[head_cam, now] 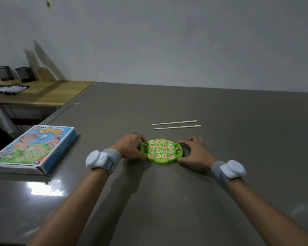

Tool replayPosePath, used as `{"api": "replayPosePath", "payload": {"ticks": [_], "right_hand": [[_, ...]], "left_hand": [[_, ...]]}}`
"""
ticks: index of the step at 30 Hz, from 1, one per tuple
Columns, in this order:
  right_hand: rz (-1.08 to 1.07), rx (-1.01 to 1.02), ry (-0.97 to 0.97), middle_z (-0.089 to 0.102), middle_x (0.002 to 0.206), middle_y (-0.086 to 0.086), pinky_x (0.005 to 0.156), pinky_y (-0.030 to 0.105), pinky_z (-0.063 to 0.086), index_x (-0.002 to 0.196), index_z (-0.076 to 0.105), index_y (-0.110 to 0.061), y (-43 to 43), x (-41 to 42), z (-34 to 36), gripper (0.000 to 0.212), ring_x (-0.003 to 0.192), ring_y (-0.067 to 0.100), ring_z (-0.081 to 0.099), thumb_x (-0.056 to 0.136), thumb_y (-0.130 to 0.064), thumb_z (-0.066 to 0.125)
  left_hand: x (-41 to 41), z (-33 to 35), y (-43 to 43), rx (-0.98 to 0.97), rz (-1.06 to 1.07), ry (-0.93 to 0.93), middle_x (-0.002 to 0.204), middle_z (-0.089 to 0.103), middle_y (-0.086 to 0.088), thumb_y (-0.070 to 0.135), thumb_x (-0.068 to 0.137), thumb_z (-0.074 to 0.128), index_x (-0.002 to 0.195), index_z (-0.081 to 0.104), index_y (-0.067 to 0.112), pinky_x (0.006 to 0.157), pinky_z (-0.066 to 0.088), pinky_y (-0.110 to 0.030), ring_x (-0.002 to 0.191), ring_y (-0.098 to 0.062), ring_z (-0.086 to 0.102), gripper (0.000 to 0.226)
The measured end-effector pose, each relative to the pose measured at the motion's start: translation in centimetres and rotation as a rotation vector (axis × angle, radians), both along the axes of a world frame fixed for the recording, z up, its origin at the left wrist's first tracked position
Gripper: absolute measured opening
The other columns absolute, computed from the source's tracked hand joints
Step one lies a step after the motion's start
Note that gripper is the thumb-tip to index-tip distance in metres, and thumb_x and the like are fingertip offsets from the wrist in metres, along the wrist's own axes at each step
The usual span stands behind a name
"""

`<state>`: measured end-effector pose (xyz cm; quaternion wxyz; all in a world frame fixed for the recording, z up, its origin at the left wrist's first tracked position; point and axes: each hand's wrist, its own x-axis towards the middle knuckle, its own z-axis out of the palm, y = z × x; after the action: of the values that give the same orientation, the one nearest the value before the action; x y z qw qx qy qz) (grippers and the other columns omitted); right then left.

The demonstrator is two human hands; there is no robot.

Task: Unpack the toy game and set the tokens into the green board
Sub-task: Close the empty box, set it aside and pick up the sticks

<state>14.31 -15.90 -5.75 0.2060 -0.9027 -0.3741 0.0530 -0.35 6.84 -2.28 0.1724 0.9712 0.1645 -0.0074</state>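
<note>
The round green board (161, 161) lies flat on the grey table (238, 157) in front of me. Several red-and-white round tokens (161, 149) sit in rows in its holes. My left hand (130, 147) grips the board's left edge, fingers curled over the rim and thumb at the near side. My right hand (194, 151) grips the right edge the same way. The blue game box (34, 150) lies closed at the table's left, well apart from both hands.
Two white sticks (176, 125) lie side by side on the table just beyond the board. At the far left a wooden desk (43, 93) carries markers (9, 89), two black mesh cups (25, 74) and a wooden holder. A pale wall rises behind.
</note>
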Motion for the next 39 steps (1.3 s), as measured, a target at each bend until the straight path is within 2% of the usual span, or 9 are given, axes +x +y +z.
{"api": "replayPosePath", "payload": {"ticks": [4, 9, 12, 14, 18, 22, 27, 33, 39], "right_hand": [[0.037, -0.022, 0.02, 0.045, 0.127, 0.003, 0.111, 0.042, 0.035, 0.135, 0.049, -0.041, -0.3, 0.4, 0.2, 0.082, 0.129, 0.021, 0.035, 0.058, -0.065, 0.064], [0.188, -0.156, 0.112, 0.05, 0.131, 0.007, 0.11, 0.032, 0.033, 0.144, 0.042, -0.029, -0.4, 2.0, 2.5, 0.083, 0.122, 0.022, 0.041, 0.071, -0.035, 0.082], [0.238, -0.167, 0.283, 0.055, 0.135, 0.011, 0.096, 0.026, 0.042, 0.142, 0.046, -0.018, 0.0, 3.4, 4.1, 0.072, 0.096, 0.011, 0.05, 0.078, -0.007, 0.077], [0.21, -0.149, 0.298, 0.061, 0.126, 0.015, 0.094, 0.032, 0.048, 0.136, 0.052, -0.014, 0.6, 4.4, 4.9, 0.062, 0.085, 0.013, 0.053, 0.079, 0.004, 0.07], [0.124, -0.054, 0.09, 0.068, 0.114, 0.01, 0.093, 0.037, 0.052, 0.122, 0.064, -0.014, 2.6, 5.5, 5.1, 0.044, 0.088, 0.018, 0.061, 0.08, -0.002, 0.065], [0.067, -0.041, -0.146, 0.067, 0.12, 0.005, 0.097, 0.036, 0.048, 0.121, 0.065, -0.02, 4.2, 6.6, 4.6, 0.043, 0.113, 0.024, 0.06, 0.08, -0.01, 0.063], [0.032, -0.049, -0.303, 0.063, 0.117, 0.006, 0.093, 0.04, 0.049, 0.118, 0.067, -0.02, 5.1, 8.7, 4.1, 0.038, 0.112, 0.029, 0.058, 0.081, -0.014, 0.06], [0.048, -0.081, -0.294, 0.065, 0.116, 0.006, 0.091, 0.039, 0.05, 0.112, 0.068, -0.02, 4.9, 10.8, 3.2, 0.032, 0.11, 0.03, 0.059, 0.082, -0.016, 0.06], [0.102, -0.143, -0.247, 0.066, 0.11, 0.008, 0.09, 0.038, 0.049, 0.108, 0.069, -0.017, 4.7, 12.2, 2.6, 0.028, 0.103, 0.03, 0.06, 0.084, -0.014, 0.056]], "left_hand": [[0.2, 0.2, 0.3, -0.001, -0.019, 0.035, 0.116, 0.056, -0.008, 0.032, 0.068, 0.081, 0.129, 0.054, 0.023, 0.093, 0.047, -0.032, 0.107, -0.026, 0.057, 0.068], [1.1, 1.6, 0.7, 0.02, -0.072, 0.221, 0.121, 0.057, -0.006, 0.03, 0.073, 0.081, 0.142, 0.041, 0.02, 0.096, 0.047, -0.033, 0.111, -0.025, 0.057, 0.081], [2.8, 2.9, 0.7, 0.04, -0.086, 0.326, 0.125, 0.06, -0.007, 0.029, 0.077, 0.079, 0.149, 0.031, 0.018, 0.098, 0.045, -0.032, 0.115, -0.026, 0.058, 0.087], [4.4, 3.7, 0.4, 0.071, -0.094, 0.352, 0.128, 0.061, -0.006, 0.031, 0.081, 0.075, 0.149, 0.032, 0.018, 0.1, 0.043, -0.031, 0.118, -0.025, 0.057, 0.082], [8.0, 4.8, -0.2, 0.15, -0.11, 0.214, 0.129, 0.062, -0.006, 0.035, 0.086, 0.069, 0.14, 0.047, 0.019, 0.103, 0.041, -0.031, 0.121, -0.026, 0.056, 0.06], [12.1, 4.5, -0.6, 0.186, -0.133, 0.034, 0.125, 0.065, -0.008, 0.03, 0.088, 0.064, 0.129, 0.059, 0.017, 0.101, 0.045, -0.035, 0.118, -0.028, 0.058, 0.043], [16.3, 2.9, 0.0, 0.223, -0.141, -0.046, 0.126, 0.061, -0.007, 0.023, 0.09, 0.057, 0.126, 0.06, 0.019, 0.101, 0.046, -0.04, 0.118, -0.028, 0.056, 0.036], [19.9, 1.2, 0.8, 0.196, -0.131, -0.026, 0.125, 0.062, -0.008, 0.025, 0.09, 0.059, 0.121, 0.064, 0.018, 0.1, 0.048, -0.04, 0.115, -0.029, 0.058, 0.032], [22.0, -0.2, 0.9, 0.159, -0.138, -0.02, 0.102, 0.073, -0.008, 0.016, 0.08, 0.068, 0.096, 0.074, 0.015, 0.086, 0.056, -0.037, 0.093, -0.027, 0.067, 0.017]]}}
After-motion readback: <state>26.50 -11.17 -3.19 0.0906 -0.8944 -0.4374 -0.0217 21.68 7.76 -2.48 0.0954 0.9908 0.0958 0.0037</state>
